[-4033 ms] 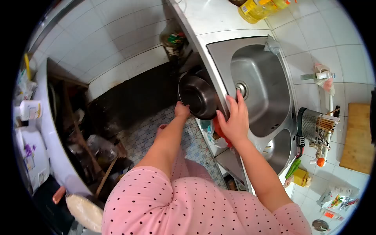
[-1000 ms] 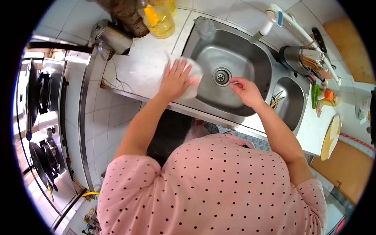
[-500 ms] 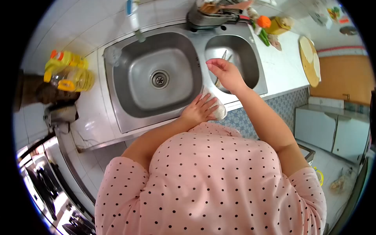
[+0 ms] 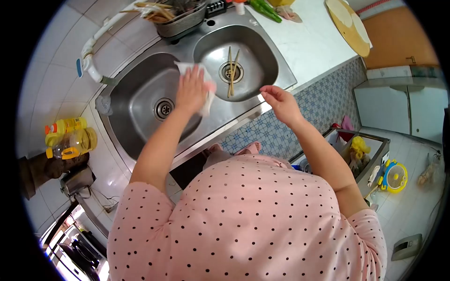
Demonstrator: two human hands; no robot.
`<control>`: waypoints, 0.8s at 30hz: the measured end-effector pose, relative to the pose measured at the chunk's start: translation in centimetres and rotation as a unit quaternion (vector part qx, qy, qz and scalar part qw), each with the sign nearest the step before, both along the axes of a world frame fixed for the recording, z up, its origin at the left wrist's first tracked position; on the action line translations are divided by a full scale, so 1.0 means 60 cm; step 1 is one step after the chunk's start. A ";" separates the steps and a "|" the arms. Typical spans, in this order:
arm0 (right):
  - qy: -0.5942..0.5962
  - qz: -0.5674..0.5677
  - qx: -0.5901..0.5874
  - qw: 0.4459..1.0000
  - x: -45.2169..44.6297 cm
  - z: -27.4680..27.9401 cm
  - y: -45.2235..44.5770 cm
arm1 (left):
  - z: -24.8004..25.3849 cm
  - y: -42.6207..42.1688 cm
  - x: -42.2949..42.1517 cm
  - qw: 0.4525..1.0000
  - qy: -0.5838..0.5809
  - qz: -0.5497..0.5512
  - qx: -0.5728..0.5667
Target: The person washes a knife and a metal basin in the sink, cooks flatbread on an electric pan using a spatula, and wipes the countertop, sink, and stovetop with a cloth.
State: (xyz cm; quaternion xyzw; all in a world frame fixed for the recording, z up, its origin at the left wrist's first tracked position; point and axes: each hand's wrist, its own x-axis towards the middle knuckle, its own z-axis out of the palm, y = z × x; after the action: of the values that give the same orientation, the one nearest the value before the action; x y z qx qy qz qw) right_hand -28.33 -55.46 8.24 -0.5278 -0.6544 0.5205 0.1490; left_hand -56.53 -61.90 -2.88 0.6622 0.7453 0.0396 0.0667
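A white cloth [image 4: 206, 105] lies under my left hand [image 4: 191, 90], pressed on the steel divider between the two basins. The fingers of that hand are spread flat over the cloth, with slight motion blur. My right hand [image 4: 280, 102] hangs in the air by the front edge of the small basin, fingertips pinched together; whether anything is between them is too small to tell. In the small basin [image 4: 265, 51], chopsticks [image 4: 232, 77] lie across the drain. The large basin [image 4: 136, 103] sits to the left, with a clear plastic bag [image 4: 104, 105] at its corner.
A faucet [image 4: 91, 68] hangs over the large basin's back edge. A utensil basket [image 4: 180, 23] stands behind the basins. Oil bottles [image 4: 77, 143] and a metal kettle [image 4: 77, 180] are at the left. Green peppers [image 4: 265, 9] and a round board [image 4: 349, 25] lie on the right counter.
Since half a second ago, my left hand and the cloth have moved from the sink's front rim back onto the divider. My right hand has moved from above the small basin to its front edge.
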 end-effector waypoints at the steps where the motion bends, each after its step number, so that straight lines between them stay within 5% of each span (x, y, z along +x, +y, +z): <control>1: -0.053 0.015 0.005 0.998 0.017 -0.002 -0.002 | -0.002 -0.040 0.031 0.999 -0.014 -0.028 0.009; 3: -0.108 0.028 -0.014 0.994 0.055 -0.008 -0.005 | 0.007 -0.113 0.085 0.997 -0.019 -0.080 -0.010; 6: -0.079 0.010 0.050 0.996 0.108 -0.040 -0.013 | 0.042 -0.156 0.151 0.988 -0.012 -0.151 -0.019; 8: -0.003 -0.037 -0.023 0.999 0.129 -0.053 -0.014 | 0.036 -0.139 0.187 0.979 -0.033 -0.202 -0.001; 14: 0.177 -0.087 -0.063 0.978 0.166 -0.044 -0.022 | 0.018 0.066 0.346 0.965 -0.020 -0.259 0.032; 24: 0.138 -0.160 -0.060 0.976 0.348 -0.069 -0.069 | 0.013 0.339 0.495 0.975 -0.017 -0.221 0.004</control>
State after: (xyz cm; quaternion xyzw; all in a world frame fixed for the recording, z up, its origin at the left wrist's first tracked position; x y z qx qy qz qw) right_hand -7.44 -59.57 4.10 -0.5567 -0.5024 0.5959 0.2872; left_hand -26.82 -41.57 -2.09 0.8103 0.5788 0.0385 0.0837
